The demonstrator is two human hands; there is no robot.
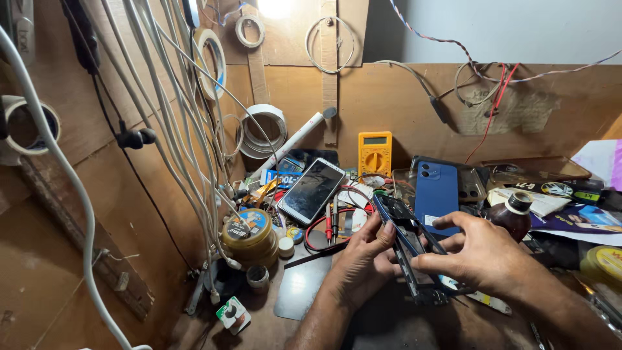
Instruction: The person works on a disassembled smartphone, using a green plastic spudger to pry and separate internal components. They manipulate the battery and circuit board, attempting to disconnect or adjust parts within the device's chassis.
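Slanting phone frame point(408, 249), top end away.

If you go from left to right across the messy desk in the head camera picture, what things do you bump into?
White cables → round yellow tin → leaning phone with a cracked screen → left hand → phone frame held edge-up by both hands → right hand → brown bottle.

head camera looks down, seemingly close, at workbench point(304, 291).
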